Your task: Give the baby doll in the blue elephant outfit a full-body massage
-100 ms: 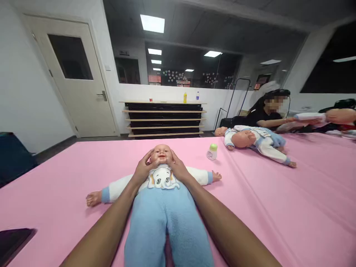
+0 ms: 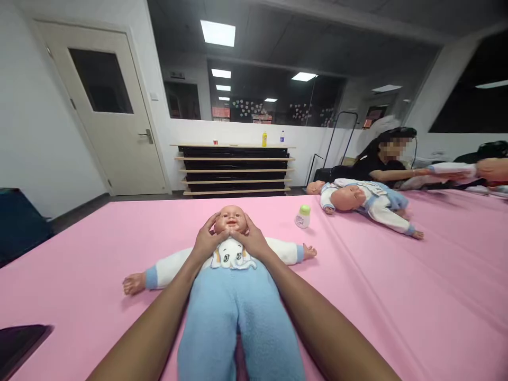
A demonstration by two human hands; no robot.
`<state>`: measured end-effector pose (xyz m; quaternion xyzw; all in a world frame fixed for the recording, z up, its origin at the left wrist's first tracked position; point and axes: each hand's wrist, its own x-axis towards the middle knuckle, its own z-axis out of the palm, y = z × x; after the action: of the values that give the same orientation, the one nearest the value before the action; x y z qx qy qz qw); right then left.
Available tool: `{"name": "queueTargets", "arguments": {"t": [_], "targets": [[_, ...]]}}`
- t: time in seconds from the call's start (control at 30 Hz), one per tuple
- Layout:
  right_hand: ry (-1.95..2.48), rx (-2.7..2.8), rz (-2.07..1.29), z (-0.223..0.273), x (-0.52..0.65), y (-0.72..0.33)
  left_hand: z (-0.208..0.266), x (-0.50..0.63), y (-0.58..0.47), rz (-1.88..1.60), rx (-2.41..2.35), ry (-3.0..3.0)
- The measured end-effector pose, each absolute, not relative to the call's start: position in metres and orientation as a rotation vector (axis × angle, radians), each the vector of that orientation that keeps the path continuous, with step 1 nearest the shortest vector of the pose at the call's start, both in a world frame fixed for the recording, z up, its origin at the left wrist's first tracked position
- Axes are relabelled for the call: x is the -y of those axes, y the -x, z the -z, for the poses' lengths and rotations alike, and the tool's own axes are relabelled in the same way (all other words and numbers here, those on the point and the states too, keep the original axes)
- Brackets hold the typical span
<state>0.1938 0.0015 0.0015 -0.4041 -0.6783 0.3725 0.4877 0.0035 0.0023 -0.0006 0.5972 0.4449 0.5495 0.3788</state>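
Forearms converging forward, the left hand (image 2: 207, 239) and right hand (image 2: 255, 241) clasp the doll's head (image 2: 231, 216), fingers curved along both sides, thumbs at the chin.

Blue-and-white-clad baby doll (image 2: 235, 296), face up, arms outspread.

The doll (image 2: 234, 280) has a smooth plastic head (image 2: 231, 216) with a sheen, and its trousers (image 2: 234, 307) look like fuzzy, matt cloth. Under the doll, the pink desk covering (image 2: 400, 286) looks smooth and faintly creased. Right of the doll, the bottle (image 2: 302, 217) looks like smooth plastic; behind the doll, the shelves (image 2: 238, 171) look like pale wood; far left of the doll, the door handle (image 2: 146, 135) looks like metal.
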Motion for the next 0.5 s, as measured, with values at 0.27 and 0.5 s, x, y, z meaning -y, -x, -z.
{"name": "queueTargets", "arguments": {"t": [0.27,0.5], "targets": [[0.992,1.634,-0.92,0.004,-0.009,-0.198,0.006,-0.009,0.0,-1.451,-1.013,-1.419],[1.027,1.647,-0.967,0.002,-0.013,-0.203,0.011,-0.017,0.002,-1.442,-0.896,-1.268]]}}
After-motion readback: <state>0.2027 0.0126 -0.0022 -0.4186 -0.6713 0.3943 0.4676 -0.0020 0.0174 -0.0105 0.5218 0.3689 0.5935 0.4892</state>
